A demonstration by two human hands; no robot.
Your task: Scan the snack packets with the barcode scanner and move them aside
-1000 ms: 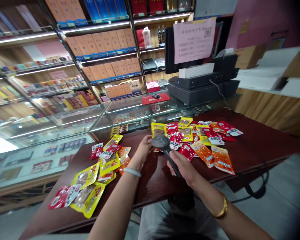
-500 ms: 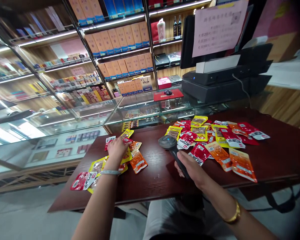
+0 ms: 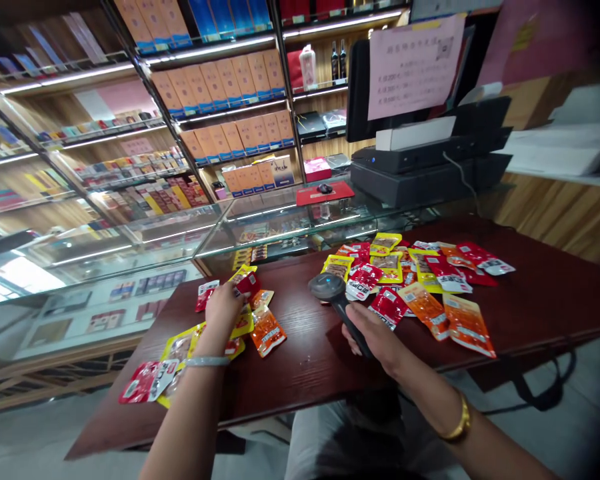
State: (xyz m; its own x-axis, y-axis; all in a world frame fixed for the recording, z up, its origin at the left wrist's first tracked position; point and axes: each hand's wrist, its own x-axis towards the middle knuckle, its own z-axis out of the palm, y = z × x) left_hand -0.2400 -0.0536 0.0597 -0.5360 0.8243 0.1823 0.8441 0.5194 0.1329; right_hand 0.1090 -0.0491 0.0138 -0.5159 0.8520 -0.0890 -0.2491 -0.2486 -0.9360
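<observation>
My right hand (image 3: pixel 373 333) is wrapped around the handle of a black barcode scanner (image 3: pixel 327 287), its head tilted over the middle of the dark wooden table. On the left, my left hand (image 3: pixel 225 310) has its fingers closed at the edge of a red snack packet (image 3: pixel 249 283). Around that hand lie a red and white packet (image 3: pixel 207 295), an orange packet (image 3: pixel 267 331), several yellow packets (image 3: pixel 179 347) and another red and white packet (image 3: pixel 144 381). To the scanner's right spreads a loose pile of packets, with a red one (image 3: pixel 389 305) and an orange one (image 3: pixel 467 325) near its front.
Behind the table (image 3: pixel 300 373) runs a glass display counter (image 3: pixel 260 217) with a red mouse pad (image 3: pixel 310 195) on it. A cash register (image 3: pixel 405 177) and a monitor with a pink sign (image 3: pixel 415 70) stand at the back right. Shelves of boxes (image 3: pixel 220 83) line the wall.
The whole view has shifted, with the shelves and table moving slightly left. My left fingers now show at the red packet, which is more exposed. My right hand keeps hold of the scanner.
</observation>
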